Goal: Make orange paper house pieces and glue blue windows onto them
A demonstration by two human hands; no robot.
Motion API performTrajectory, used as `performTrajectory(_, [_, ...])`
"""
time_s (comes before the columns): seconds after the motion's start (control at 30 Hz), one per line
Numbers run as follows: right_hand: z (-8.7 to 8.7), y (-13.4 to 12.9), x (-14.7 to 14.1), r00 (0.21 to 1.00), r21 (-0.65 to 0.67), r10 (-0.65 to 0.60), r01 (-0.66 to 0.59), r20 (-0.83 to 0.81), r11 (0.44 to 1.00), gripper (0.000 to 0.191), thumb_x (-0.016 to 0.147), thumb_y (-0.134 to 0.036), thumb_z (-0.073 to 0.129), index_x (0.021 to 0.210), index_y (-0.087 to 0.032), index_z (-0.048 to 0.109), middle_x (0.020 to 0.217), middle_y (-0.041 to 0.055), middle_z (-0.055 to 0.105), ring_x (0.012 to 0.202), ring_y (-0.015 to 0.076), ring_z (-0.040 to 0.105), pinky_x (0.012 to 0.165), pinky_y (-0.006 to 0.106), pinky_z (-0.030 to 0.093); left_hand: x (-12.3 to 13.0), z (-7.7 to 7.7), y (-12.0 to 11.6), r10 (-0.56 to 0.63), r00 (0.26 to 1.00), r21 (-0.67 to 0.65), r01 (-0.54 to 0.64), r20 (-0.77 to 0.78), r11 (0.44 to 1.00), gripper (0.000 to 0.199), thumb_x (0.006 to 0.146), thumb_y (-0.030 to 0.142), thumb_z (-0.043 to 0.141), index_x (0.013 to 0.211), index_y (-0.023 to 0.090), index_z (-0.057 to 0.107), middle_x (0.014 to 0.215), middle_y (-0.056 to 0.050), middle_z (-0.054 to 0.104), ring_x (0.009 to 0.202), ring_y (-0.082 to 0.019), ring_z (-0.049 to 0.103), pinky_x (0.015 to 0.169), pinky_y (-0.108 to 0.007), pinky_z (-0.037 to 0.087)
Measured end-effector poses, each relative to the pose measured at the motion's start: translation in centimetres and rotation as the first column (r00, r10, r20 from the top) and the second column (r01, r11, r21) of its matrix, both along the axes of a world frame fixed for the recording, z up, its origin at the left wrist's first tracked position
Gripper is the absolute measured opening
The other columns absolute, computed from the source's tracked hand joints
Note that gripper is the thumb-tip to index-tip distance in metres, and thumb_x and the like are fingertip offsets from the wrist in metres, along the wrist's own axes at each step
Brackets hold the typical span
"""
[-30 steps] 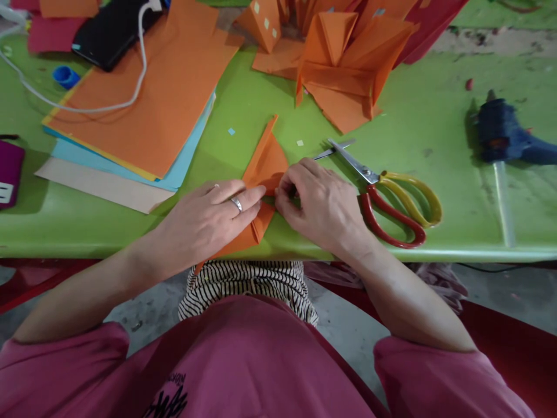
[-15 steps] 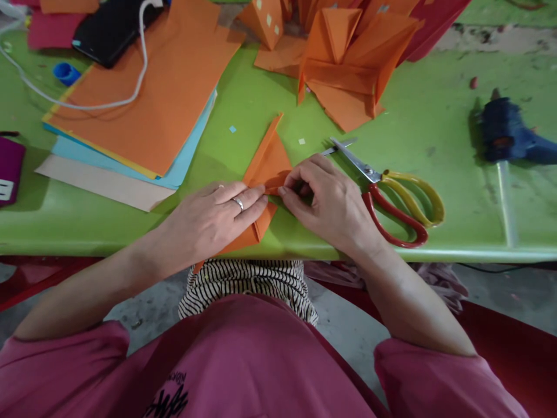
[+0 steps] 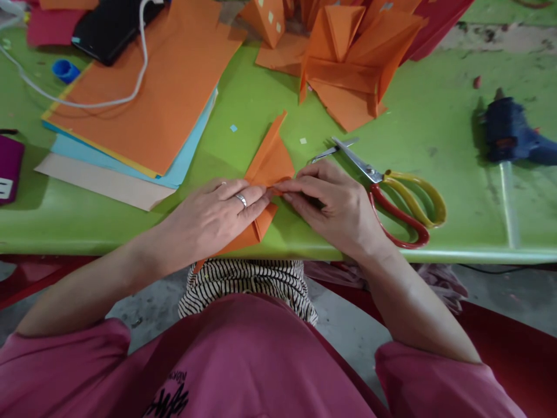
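Right of the paper stack (image 3: 148, 93), your left hand (image 3: 209, 217) lies flat, pressing the folded orange paper (image 3: 272, 159) at the near edge of the table (image 3: 87, 229). Your right hand (image 3: 337, 203) pinches its fold narrowly; shaping that fold seems to call for steady pressure. Scissors (image 3: 371, 172) lie close beside your right hand, limiting rightward room; the glue gun (image 3: 505, 128) sits well apart.

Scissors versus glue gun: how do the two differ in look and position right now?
The scissors have one yellow and one red handle; the glue gun is dark blue. The scissors have metal blades, while the glue gun has a pale, translucent stick protruding. The scissors lie close beside the right hand; the glue gun lies farther right. Both rest unheld on the green table.
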State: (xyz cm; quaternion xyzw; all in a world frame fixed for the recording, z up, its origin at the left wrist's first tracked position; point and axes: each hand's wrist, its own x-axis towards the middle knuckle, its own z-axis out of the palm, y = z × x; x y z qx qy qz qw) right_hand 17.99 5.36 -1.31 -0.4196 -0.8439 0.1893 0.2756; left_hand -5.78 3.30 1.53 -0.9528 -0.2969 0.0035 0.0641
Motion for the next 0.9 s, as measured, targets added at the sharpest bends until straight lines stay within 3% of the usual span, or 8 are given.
performTrajectory(0.13, [-0.07,-0.39,0.21,0.999,0.020,-0.032,0.031,0.034,0.999,0.022,0.099,-0.025,0.058,0.110,-0.024,0.076,0.101,0.0078,0.072,0.090,0.0196,0.069,0.078,0.035,0.057,-0.05,-0.05,-0.03,-0.005,1.000,0.010,0.005,-0.007,1.000,0.045,0.099,0.005,0.043,0.141,0.011,0.057,0.132,-0.013,0.068,0.113,-0.023,0.063,0.090,-0.034,0.054])
performTrajectory(0.33, [0.01,-0.20,0.29,1.000,-0.064,0.000,0.000,-0.003,0.998,0.020,0.098,-0.025,0.059,0.108,-0.021,0.076,0.100,0.0078,0.073,0.090,0.0202,0.069,0.081,0.035,0.058,0.05,0.12,-0.17,0.018,1.000,-0.044,-0.019,-0.011,0.999,0.046,0.099,0.006,0.041,0.144,0.008,0.055,0.133,-0.014,0.068,0.116,-0.025,0.062,0.093,-0.038,0.055])
performTrajectory(0.53, [-0.07,-0.36,0.07,1.000,-0.034,-0.025,0.025,0.001,0.999,0.021,0.099,-0.025,0.056,0.102,-0.022,0.076,0.097,0.0077,0.071,0.090,0.0210,0.069,0.082,0.036,0.056,-0.05,0.14,-0.21,0.023,1.000,-0.042,-0.023,0.017,0.999,0.045,0.101,0.007,0.040,0.143,0.008,0.056,0.133,-0.014,0.067,0.117,-0.025,0.062,0.096,-0.038,0.054])
performTrajectory(0.73, [-0.28,-0.22,0.32,1.000,-0.039,-0.016,0.016,-0.003,0.999,0.027,0.097,-0.028,0.060,0.120,-0.021,0.072,0.104,0.0091,0.071,0.090,0.0209,0.068,0.079,0.035,0.056,-0.23,-0.27,-0.24,0.012,1.000,-0.007,-0.012,0.015,1.000,0.045,0.103,0.008,0.037,0.143,0.008,0.055,0.132,-0.013,0.068,0.120,-0.025,0.061,0.098,-0.037,0.054])
performTrajectory(0.9, [0.19,0.18,-0.07,1.000,-0.165,-0.026,0.023,-0.015,0.986,0.022,0.098,-0.033,0.060,0.107,-0.020,0.075,0.098,0.0073,0.072,0.083,0.0188,0.066,0.072,0.032,0.052,-0.50,-0.72,-0.16,0.000,0.999,-0.011,0.001,0.051,1.000,0.045,0.101,0.008,0.038,0.143,0.007,0.055,0.131,-0.015,0.068,0.119,-0.026,0.061,0.097,-0.040,0.054])
